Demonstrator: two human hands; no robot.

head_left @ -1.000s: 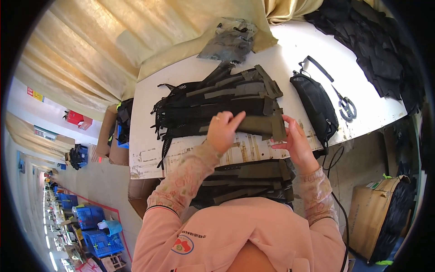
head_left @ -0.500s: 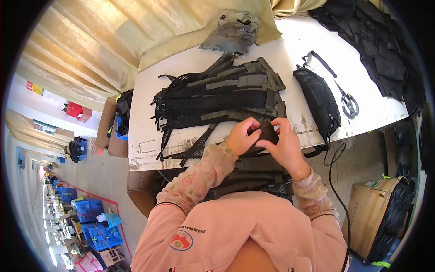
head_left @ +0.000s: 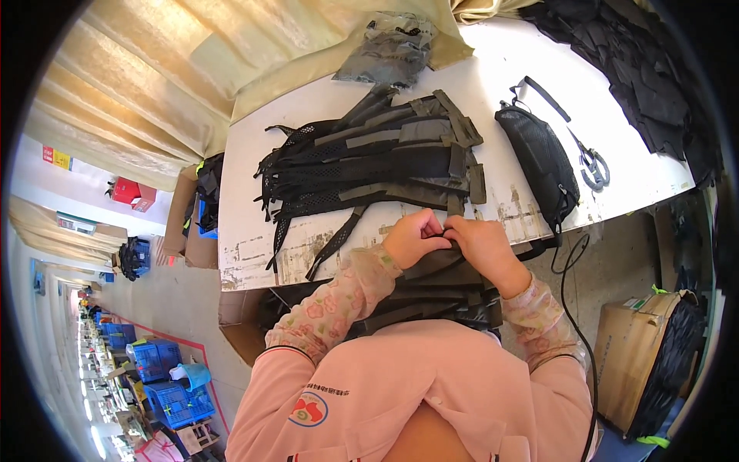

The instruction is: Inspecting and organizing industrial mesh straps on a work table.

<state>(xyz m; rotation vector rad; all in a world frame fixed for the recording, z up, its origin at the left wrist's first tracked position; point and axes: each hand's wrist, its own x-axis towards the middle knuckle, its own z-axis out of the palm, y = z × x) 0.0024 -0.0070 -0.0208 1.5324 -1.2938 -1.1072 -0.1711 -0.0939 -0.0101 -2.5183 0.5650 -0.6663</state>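
Observation:
At the front edge of the white table (head_left: pixel 308 254), my left hand (head_left: pixel 416 237) and my right hand (head_left: pixel 485 252) are close together, each pinching the edge of a dark fabric piece (head_left: pixel 437 267). The piece hangs down from my fingers toward my lap; its upper edge is mostly hidden by them. Just beyond my hands lies a pile of black mesh and fabric strips (head_left: pixel 385 162), with grey-green bands at their right ends. More dark strips (head_left: pixel 416 304) rest below the table edge, against my front.
A black mesh pouch (head_left: pixel 536 162) with a strap and a grey carabiner (head_left: pixel 594 171) lies to the right. Black fabric (head_left: pixel 647 92) heaps at the far right, a clear plastic bag (head_left: pixel 387 50) at the back. A black cable (head_left: pixel 573 316) hangs beside my right arm, near a cardboard box (head_left: pixel 635 362).
My hands have drawn together, and the right fingers have closed in from a spread grip. The dark fabric piece has come off the pile, nearer to me, and hangs lower.

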